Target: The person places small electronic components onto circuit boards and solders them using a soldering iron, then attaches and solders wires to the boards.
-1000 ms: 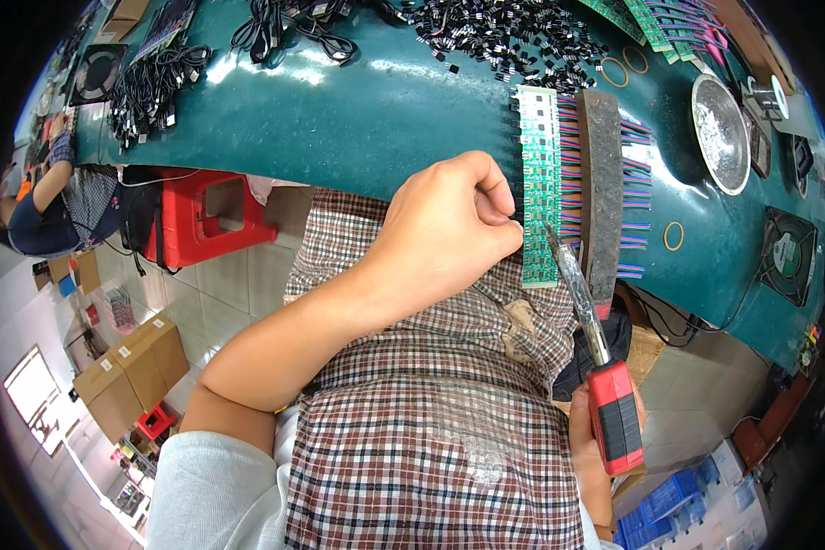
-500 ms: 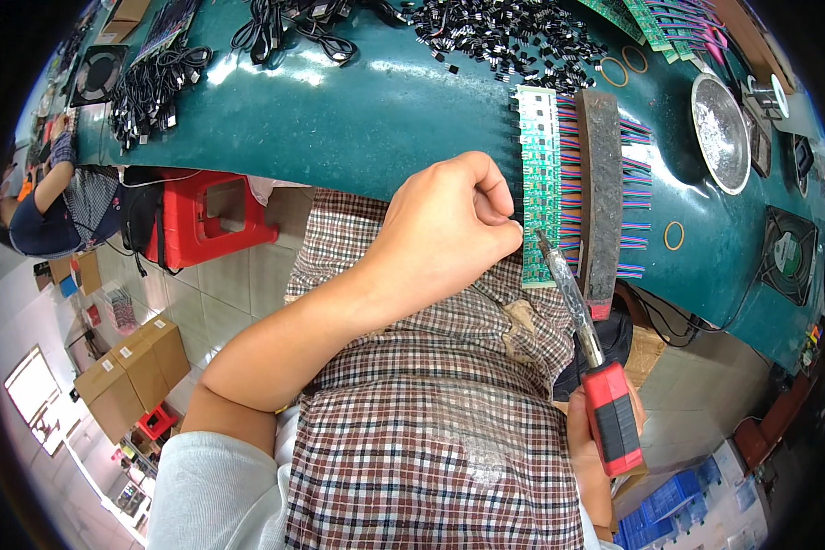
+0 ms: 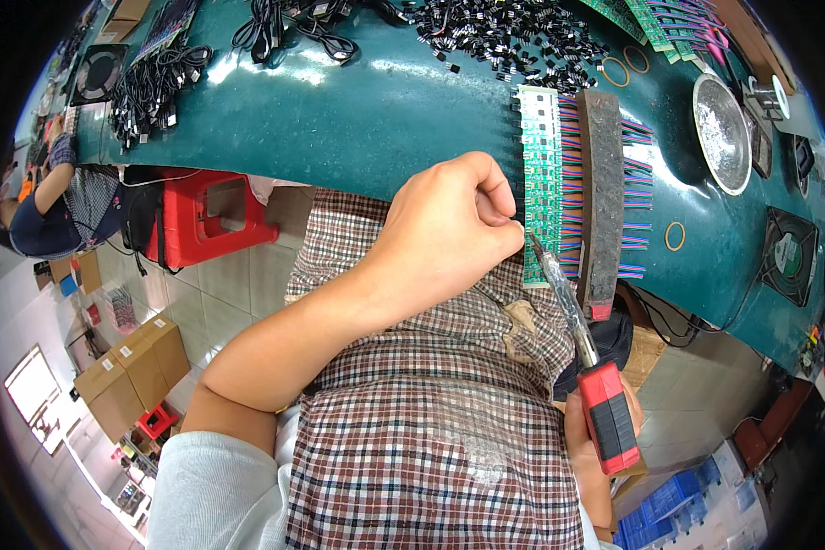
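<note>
My left hand (image 3: 458,215) is closed in a pinch at the left edge of a long green circuit board panel (image 3: 543,179). Whatever its fingertips hold is too small or hidden to make out. My right hand (image 3: 577,422) grips a soldering iron (image 3: 605,417) by its red and black handle, which covers most of the fingers. The iron's tip meets the panel's lower left part, close beside my left fingertips. Rows of coloured wires (image 3: 570,188) run from the panel's right side beneath a dark weighted bar (image 3: 600,192) and come out beyond it.
Many small black connectors (image 3: 513,41) lie heaped at the back of the green table (image 3: 357,119). A metal bowl (image 3: 722,133), a fan (image 3: 788,255) and rubber bands (image 3: 675,236) are at the right. Bundled black cables (image 3: 160,82) lie back left; another person (image 3: 73,202) sits beyond.
The soldering iron's tip has shifted slightly left along the board, toward my left fingertips, and its handle has swung a little left. My left hand keeps its pinch in nearly the same place.
</note>
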Demonstrator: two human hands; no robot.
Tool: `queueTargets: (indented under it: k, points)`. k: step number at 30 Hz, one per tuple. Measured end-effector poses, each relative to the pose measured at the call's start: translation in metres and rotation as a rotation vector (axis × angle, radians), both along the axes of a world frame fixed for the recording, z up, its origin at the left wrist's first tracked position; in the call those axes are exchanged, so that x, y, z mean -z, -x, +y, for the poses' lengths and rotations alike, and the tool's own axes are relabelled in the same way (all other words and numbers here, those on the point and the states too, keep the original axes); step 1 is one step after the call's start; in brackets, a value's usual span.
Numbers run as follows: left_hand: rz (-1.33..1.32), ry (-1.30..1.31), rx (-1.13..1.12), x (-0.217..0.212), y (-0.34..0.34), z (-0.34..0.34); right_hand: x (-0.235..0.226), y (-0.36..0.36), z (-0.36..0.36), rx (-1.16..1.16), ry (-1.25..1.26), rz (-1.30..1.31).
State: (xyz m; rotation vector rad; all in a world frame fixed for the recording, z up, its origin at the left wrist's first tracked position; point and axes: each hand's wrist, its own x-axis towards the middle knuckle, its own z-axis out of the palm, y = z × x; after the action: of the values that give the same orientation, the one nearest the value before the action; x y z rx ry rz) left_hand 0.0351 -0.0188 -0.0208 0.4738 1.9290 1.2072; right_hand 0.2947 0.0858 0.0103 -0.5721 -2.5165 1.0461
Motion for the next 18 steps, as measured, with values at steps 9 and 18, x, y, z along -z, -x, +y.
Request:
queueTargets:
  k: [9,18]
  points:
    - [0.013,-0.007,0.003,0.0,-0.001,0.001,-0.001,-0.004,-0.001,0.032,0.014,-0.026]
    - [0.012,0.0,0.004,-0.001,-0.001,0.001,-0.001,-0.012,0.0,0.037,0.025,-0.041]
